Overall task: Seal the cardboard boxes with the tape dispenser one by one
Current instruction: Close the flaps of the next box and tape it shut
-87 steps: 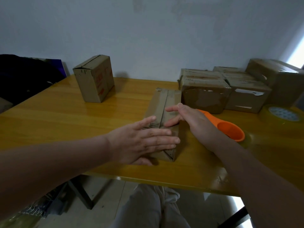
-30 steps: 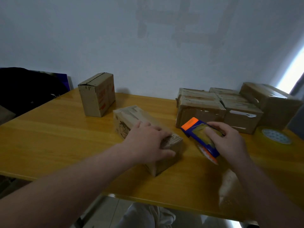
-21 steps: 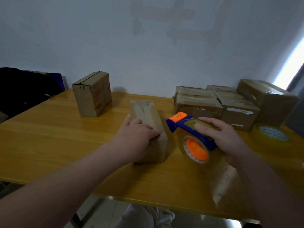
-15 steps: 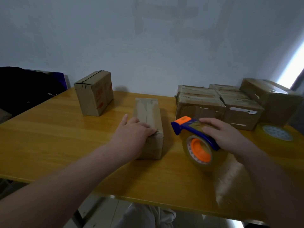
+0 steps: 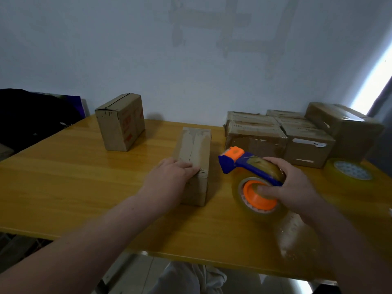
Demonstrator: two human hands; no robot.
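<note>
The left hand [image 5: 169, 177] is pressing flat on the near end of the centre-table box [image 5: 194, 158], the right hand [image 5: 290, 187] is gripping the tape dispenser [image 5: 252, 172] just beside it; the blade should be meeting the seam squarely.

On my feed the worktop [image 5: 63, 177] is a glossy honey-yellow with fine wood grain. The middle cardboard box [image 5: 196, 145] is dull brown, and a paler beige band of tape runs along its top. The tape dispenser [image 5: 244, 166] has a royal-blue body, a bright orange nose and an orange hub, and it carries a clear, amber-tinted roll. I see red print on the brown box at the left [image 5: 118, 126]. The brown stacked boxes [image 5: 254, 134] carry white labels. The spare tape roll [image 5: 352, 172] is yellowish with a pale dotted core. The wall [image 5: 148, 49] is pale blue-grey.
</note>
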